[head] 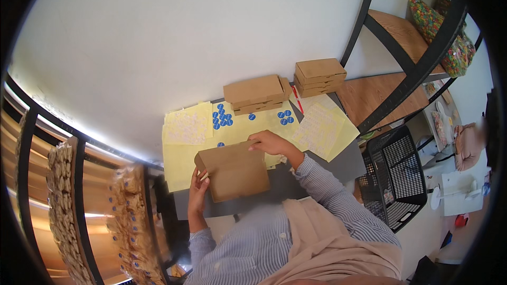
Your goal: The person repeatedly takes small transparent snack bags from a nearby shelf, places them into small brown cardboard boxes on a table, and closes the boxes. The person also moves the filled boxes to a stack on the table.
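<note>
A brown cardboard box [239,174], partly folded, is held in front of me over the grey table [186,208]. My left hand [198,190] grips its left side, with the thumb on the near face. The fingers of my right hand [271,142] pinch its upper right edge. Beneath and behind the box lie yellow sheets [261,122] bearing round blue stickers [222,116]. One sticker shows just above the box's top edge. What is inside the box is hidden from me.
Folded cardboard boxes [255,89] and a second box stack [320,74] stand along the wall. A red pen [298,99] lies between them. Sticker sheets [320,130] are at right. A black plastic crate [396,178] stands beside the table; shelves [81,206] with bagged goods rise at left.
</note>
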### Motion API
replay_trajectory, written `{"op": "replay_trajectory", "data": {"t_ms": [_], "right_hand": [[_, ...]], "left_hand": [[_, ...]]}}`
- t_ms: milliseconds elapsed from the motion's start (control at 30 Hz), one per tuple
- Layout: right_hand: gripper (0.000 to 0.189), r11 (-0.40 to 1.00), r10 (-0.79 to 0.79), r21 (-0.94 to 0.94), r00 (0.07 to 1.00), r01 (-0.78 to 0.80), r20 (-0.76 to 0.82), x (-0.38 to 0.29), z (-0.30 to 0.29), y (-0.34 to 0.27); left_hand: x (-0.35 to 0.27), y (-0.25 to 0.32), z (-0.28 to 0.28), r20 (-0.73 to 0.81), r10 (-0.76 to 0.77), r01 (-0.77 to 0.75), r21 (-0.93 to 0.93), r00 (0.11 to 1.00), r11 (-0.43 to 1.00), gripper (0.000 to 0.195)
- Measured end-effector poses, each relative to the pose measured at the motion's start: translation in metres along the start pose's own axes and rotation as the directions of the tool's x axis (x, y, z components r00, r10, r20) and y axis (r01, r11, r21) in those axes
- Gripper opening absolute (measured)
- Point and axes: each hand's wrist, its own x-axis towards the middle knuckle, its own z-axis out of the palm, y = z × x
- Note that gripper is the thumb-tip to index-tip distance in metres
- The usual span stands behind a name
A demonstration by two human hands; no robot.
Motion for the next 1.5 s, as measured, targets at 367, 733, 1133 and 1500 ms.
{"op": "replay_trajectory", "data": {"t_ms": [367, 733, 1133, 1500], "right_hand": [[0.043, 0.897, 0.189, -0.256, 0.838, -0.359, -0.512, -0.047, 0.018, 0.005], [0.026, 0.787, 0.120, -0.388, 0.736, -0.479, -0.666, -0.101, 0.083, 0.026], [0.034, 0.906, -0.011, -0.379, 0.887, -0.186, -0.462, -0.113, 0.134, -0.042], [0.043, 0.753, 0.167, -0.336, 0.658, -0.566, -0.734, -0.128, 0.114, -0.013]], "left_hand": [[0.037, -0.026, -0.029, 0.008, 0.011, -0.013, 0.374, 1.000, 0.927, 0.038], [0.052, -0.030, -0.022, 0.039, 0.237, -0.231, 0.415, 0.971, 0.880, 0.026], [0.090, -0.048, -0.020, 0.076, 0.294, -0.295, 0.466, 0.953, 0.834, 0.032], [0.091, -0.042, -0.012, 0.035, 0.324, -0.313, 0.372, 0.946, 0.874, 0.035]]}}
